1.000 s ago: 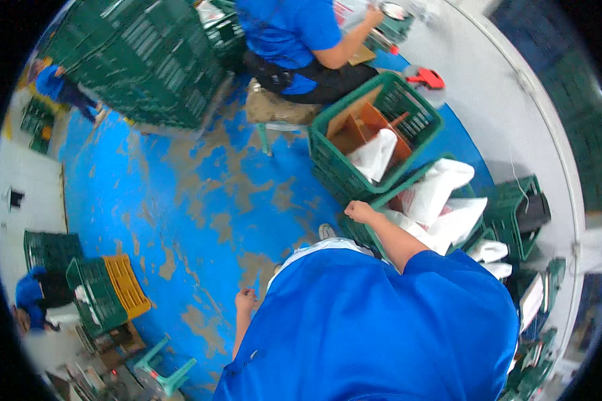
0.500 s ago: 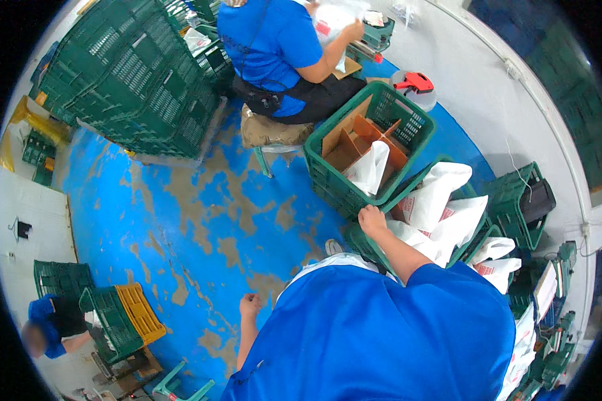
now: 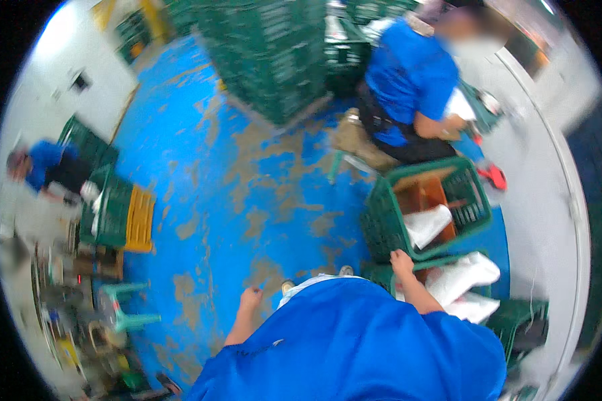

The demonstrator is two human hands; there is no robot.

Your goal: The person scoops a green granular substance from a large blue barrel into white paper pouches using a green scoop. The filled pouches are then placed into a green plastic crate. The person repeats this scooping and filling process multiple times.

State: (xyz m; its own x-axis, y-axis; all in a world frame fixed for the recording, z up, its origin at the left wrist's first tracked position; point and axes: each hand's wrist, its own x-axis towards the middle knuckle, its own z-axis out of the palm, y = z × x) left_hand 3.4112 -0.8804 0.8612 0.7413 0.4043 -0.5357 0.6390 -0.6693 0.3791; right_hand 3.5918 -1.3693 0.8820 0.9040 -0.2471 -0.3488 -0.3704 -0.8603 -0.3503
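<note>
My right hand is closed on the rim of a green plastic crate standing at my right. Several white plastic bags with red print fill that crate. Just beyond it stands another green crate, with brown cardboard dividers and a white bag inside. My left hand hangs over the floor at my left side, fingers curled, with nothing visible in it.
A seated co-worker in blue sits beyond the crates, near a tall stack of green crates. At left, another person is by green and yellow crates. A light green stool stands at lower left. The blue floor is worn.
My view has swung left, so the crates and seated co-worker appear farther right and the stool shows fully. My right hand keeps its place on the crate rim; my left still hangs down.
</note>
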